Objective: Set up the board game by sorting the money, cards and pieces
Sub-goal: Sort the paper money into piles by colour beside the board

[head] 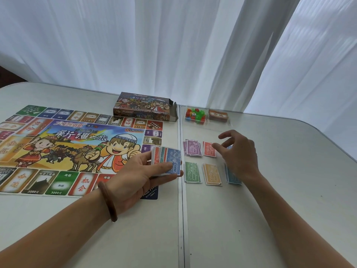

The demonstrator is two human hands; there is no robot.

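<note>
My left hand (139, 175) grips a stack of mixed paper money (167, 160), a blue note on top, over the right edge of the game board (67, 149). Sorted piles lie on the table to the right: purple notes (192, 148), red notes (209, 149), green 500 notes (192, 172), orange 100 notes (212, 174) and blue notes (233, 177). My right hand (239, 151) hovers above the red and blue piles with fingers spread and loosely bent, holding nothing. A further bluish pile behind it is mostly hidden.
The opened game box (144, 106) lies beyond the board. A clear tray (207, 122) holds several coloured plastic pieces (195, 114) and a brown card deck (218, 115). A seam (180, 209) splits the white table. White curtains hang behind.
</note>
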